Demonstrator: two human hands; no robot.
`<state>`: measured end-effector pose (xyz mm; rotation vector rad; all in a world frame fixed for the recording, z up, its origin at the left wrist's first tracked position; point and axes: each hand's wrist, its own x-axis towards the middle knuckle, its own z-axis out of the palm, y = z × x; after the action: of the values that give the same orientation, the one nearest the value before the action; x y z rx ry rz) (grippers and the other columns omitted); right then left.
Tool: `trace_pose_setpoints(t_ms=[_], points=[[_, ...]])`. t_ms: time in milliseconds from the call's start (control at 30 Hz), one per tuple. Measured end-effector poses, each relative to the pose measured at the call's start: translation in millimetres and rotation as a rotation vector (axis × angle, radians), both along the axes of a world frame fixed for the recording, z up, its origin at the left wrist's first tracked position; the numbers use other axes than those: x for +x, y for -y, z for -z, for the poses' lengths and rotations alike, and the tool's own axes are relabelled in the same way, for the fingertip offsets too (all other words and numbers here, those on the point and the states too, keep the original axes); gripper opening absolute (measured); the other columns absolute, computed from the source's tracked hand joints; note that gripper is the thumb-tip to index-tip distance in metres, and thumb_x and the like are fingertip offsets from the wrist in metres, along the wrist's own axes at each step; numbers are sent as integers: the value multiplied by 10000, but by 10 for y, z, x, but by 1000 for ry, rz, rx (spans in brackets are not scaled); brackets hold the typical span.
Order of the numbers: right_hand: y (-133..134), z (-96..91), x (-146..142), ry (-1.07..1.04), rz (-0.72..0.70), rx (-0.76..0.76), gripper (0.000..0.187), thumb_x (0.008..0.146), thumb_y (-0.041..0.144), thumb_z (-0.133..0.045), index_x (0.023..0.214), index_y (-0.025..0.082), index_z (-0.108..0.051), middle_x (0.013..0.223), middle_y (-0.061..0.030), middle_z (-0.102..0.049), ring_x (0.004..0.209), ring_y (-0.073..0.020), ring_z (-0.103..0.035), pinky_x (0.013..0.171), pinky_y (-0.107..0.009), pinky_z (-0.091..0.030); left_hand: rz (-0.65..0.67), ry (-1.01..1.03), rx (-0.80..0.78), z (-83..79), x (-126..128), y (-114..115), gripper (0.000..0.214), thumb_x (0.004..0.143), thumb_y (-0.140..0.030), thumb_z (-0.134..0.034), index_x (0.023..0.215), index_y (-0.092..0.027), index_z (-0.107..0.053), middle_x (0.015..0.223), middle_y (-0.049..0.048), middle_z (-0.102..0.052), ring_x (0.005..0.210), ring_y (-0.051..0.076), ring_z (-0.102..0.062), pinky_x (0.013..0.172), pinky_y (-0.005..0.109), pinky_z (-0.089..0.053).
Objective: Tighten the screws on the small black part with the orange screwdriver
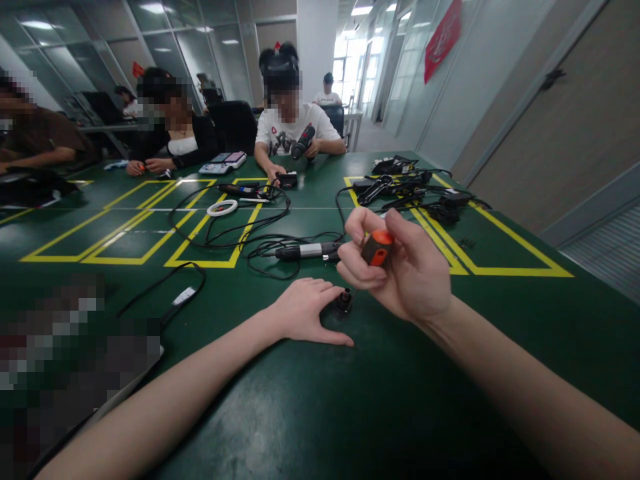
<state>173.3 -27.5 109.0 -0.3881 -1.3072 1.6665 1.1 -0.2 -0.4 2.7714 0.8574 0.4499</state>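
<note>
My right hand (410, 267) is raised above the table, its fingers wrapped round the orange and black handle of a screwdriver (379, 248). The butt of the handle faces me, and the shaft is hidden. Lower and to the left, my left hand (307, 310) rests on the green table (280, 413) with thumb and fingers apart. Between its thumb and index finger stands a small black part with a narrow upright neck (344, 301). The index fingertip is close to that part; I cannot tell whether it touches.
Beyond my hands lies a black and silver corded tool (305, 251) with looped cable. A white ring (223, 208), another corded tool (245, 191) and a pile of black cables (425, 193) are farther back. Across the table, a person (295, 127) holds a drill (303, 142).
</note>
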Motion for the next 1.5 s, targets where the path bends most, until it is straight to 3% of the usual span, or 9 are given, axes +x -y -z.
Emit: trace_pose_setpoints(t_ms=[267,467,700,833,933,1067,1267,1367,1500], points=[[-47,-33,23,-2,7,43,377,943,495,-653,729,209,-532,558,51,-453,466,-92,-338,465,-235,-277,4,-15,-8,-25,6,12,539,879,-658,-657,1135,-184,-649,1016,98,-744,980,262,-722,888,350,-539],[-47,-27,15,5,45,10,482,963,564,-596,658,208,-486,505,73,-322,445,-79,-223,437,-227,-213,9,-62,-1,-81,22,23,295,921,-414,-600,1080,-169,-640,970,77,-738,913,240,-703,826,334,-525],[-50,14,18,-43,40,40,349,927,488,-644,757,223,-494,511,89,-349,440,-78,-205,438,-216,-206,28,-92,-2,-108,20,13,190,900,-266,-538,1040,-169,-621,950,71,-728,894,231,-687,816,330,-510],[-52,-4,11,-32,13,67,435,953,491,-618,653,198,-502,557,51,-407,456,-80,-272,438,-232,-221,34,-91,0,-106,11,12,207,958,-315,-515,1061,-166,-615,1000,82,-734,931,239,-696,840,342,-513],[-53,-9,20,-19,-26,55,530,983,523,-566,578,192,-483,521,51,-356,442,-79,-259,428,-241,-203,25,-82,12,-96,10,16,288,1017,-424,-486,1035,-169,-619,991,89,-735,920,240,-701,816,340,-511],[-58,16,45,-27,-37,45,497,962,600,-555,660,207,-506,476,88,-287,412,-74,-190,414,-230,-191,21,-69,43,-76,19,18,330,1034,-465,-481,995,-170,-625,911,74,-723,852,227,-695,759,327,-498],[-55,10,23,-41,19,41,366,931,511,-641,753,227,-494,526,80,-384,435,-83,-231,435,-226,-217,14,-63,52,-56,20,15,332,1026,-466,-493,1019,-166,-635,930,72,-732,867,226,-705,776,327,-510],[-57,-13,0,-18,11,44,456,965,545,-603,675,209,-498,560,52,-408,456,-88,-279,441,-238,-233,15,-56,44,-52,17,13,339,1027,-473,-495,1033,-164,-635,962,82,-737,896,230,-712,800,329,-517],[-63,-2,6,-22,-42,13,548,994,584,-537,610,196,-488,507,67,-309,445,-80,-229,433,-235,-195,3,-81,71,-55,20,10,347,1024,-493,-501,981,-174,-632,925,77,-733,857,230,-705,763,329,-506]])
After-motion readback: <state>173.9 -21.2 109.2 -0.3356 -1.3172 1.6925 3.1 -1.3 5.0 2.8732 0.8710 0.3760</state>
